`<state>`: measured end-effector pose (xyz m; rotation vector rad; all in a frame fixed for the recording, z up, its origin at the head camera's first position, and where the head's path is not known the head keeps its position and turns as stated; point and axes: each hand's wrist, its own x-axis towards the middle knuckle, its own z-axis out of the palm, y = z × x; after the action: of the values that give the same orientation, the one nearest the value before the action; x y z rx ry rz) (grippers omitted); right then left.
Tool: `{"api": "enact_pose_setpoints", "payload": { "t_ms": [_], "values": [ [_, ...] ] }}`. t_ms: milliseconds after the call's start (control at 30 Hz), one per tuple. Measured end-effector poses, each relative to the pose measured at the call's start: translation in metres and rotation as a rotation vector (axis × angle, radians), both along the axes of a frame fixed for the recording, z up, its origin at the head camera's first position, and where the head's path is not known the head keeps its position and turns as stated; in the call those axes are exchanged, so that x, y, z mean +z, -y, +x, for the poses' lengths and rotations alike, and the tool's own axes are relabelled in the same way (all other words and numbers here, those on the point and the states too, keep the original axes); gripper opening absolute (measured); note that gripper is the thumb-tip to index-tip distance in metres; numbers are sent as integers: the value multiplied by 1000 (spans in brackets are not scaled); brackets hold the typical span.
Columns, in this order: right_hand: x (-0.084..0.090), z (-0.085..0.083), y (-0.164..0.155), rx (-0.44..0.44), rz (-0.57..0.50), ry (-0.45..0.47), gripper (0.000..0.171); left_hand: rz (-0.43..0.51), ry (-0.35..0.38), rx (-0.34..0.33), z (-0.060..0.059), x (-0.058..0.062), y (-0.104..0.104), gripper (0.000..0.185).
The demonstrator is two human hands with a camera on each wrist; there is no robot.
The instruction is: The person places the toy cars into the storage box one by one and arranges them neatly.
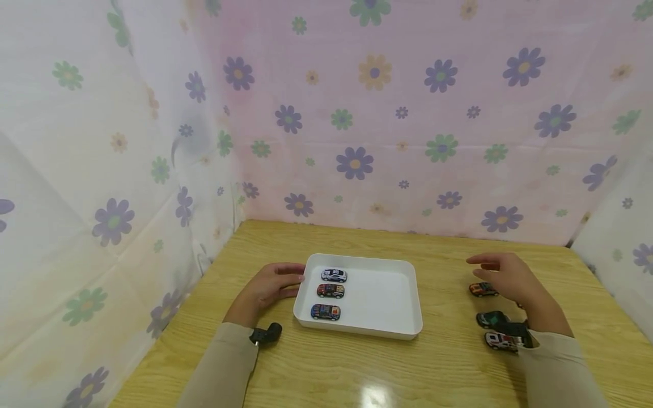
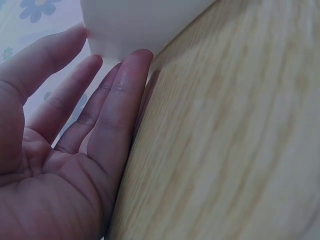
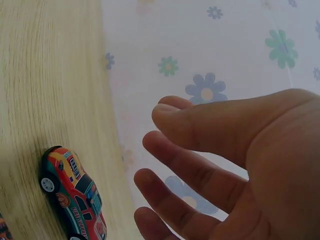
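My left hand point(image 1: 270, 288) touches the left end of a white tray point(image 1: 377, 294) with fairly straight fingertips, seen close up against its wall point(image 2: 120, 27) in the left wrist view. Inside the tray, toy cars stand in a column on the left: a white and blue car point(image 1: 334, 275), a red car point(image 1: 330, 290) and a blue car point(image 1: 325, 312). Above more toy cars at the right, my right hand point(image 1: 510, 277) hovers with loosely bent fingers and nothing in them. Below it in the right wrist view is a red and green toy car point(image 3: 75, 192).
Beside the right hand stand an orange and black car point(image 1: 482, 289), a dark green car point(image 1: 490, 319) and a white and red car point(image 1: 500, 341), partly behind the wrist. Flower-print cloth point(image 1: 398, 136) encloses the wooden table point(image 1: 336, 374) at the back and sides.
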<state>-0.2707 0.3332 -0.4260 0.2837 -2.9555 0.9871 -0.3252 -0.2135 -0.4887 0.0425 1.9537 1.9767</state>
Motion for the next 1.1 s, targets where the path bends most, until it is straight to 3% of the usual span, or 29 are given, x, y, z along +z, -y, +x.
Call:
{"api": "enact_pose_setpoints", "payload": {
  "t_ms": [433, 1100],
  "values": [
    [-9, -1, -10, -18, 68, 71, 40, -3, 8, 7, 2, 3, -2, 49],
    [-19, -2, -20, 15, 42, 118, 39, 4, 14, 23, 1, 0, -1, 49]
  ]
}}
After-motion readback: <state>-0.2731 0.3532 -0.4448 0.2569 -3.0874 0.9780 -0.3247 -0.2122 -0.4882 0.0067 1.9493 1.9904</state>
